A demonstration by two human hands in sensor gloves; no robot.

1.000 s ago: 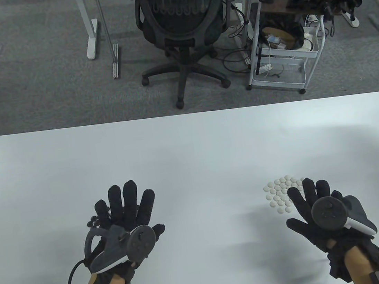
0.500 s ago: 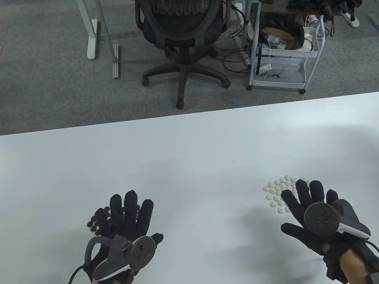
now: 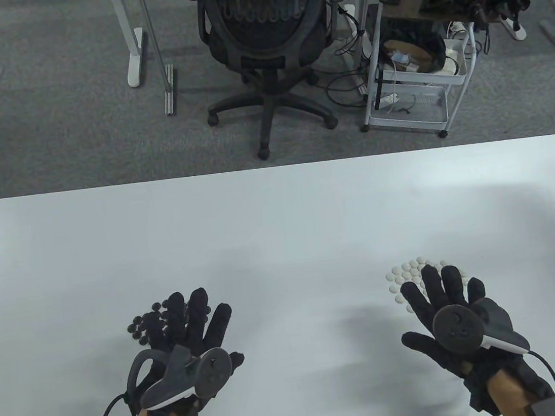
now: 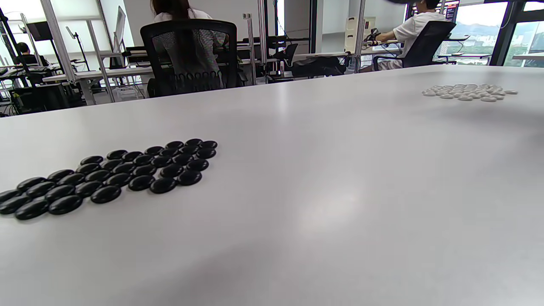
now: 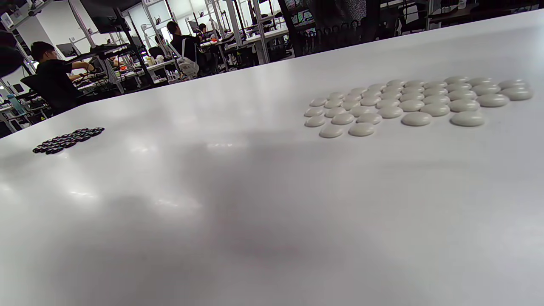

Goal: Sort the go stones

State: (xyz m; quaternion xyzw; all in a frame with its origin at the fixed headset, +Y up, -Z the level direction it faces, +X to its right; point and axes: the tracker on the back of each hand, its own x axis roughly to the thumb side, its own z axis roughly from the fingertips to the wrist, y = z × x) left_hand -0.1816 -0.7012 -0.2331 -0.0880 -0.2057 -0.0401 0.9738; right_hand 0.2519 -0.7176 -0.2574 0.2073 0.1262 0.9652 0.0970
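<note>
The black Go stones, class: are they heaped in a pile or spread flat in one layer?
Spread flat. The left wrist view shows the black Go stones lying side by side in rows on the table, none stacked.

Bare white table [image 3: 280, 228] is lying between black stones [image 4: 114, 174] at left and white stones [image 5: 408, 104] at right.

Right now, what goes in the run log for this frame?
black stones: grouped left | white stones: grouped right | left hand: open, above black | right hand: open, above white
</note>
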